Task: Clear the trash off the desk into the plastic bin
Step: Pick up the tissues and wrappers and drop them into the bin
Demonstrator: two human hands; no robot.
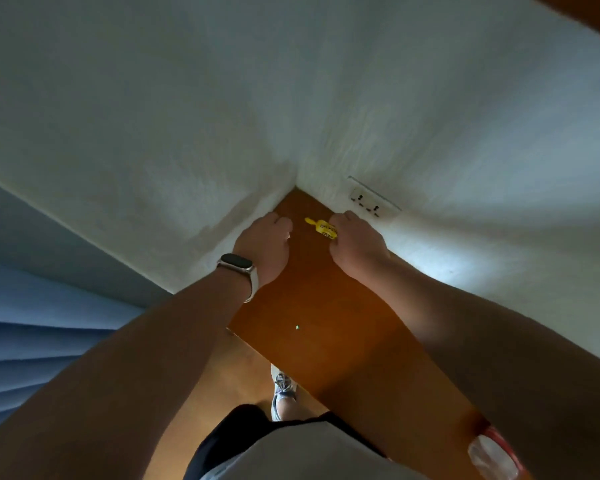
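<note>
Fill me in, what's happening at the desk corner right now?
A person reaches both hands into the far corner of the wooden desk. The right hand grips one end of a small yellow packet near a wall socket. The left hand sits beside it, fingers curled; whether it holds anything is unclear. The packet is not yet binned.

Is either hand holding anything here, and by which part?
The right hand pinches a small yellow printed wrapper by one end; whether the left hand holds anything cannot be told.
</note>
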